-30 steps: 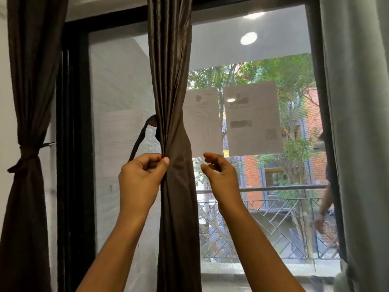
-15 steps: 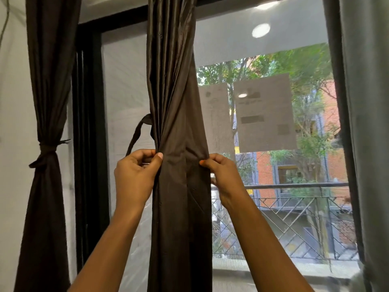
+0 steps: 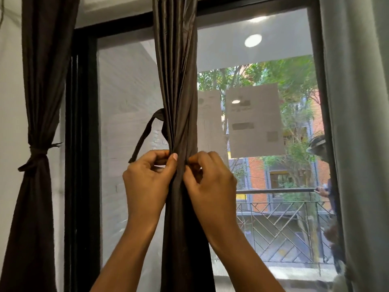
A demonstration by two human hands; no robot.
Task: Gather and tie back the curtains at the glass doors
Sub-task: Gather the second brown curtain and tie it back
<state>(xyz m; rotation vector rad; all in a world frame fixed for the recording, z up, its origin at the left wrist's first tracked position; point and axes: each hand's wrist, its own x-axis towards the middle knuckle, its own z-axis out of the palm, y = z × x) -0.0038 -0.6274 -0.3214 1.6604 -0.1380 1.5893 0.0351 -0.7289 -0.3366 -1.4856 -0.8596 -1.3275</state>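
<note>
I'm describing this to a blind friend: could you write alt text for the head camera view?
Two bare hands, left hand and right hand, pinch a gathered dark brown curtain at a glass door, a loose tie strap hanging at its left. Another brown curtain at far left is already tied.

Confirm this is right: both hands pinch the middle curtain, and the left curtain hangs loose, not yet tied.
Not quite. In the head view the left curtain is already tied, cinched by a tie. The rest holds: the left hand and right hand both pinch the middle curtain.
</note>
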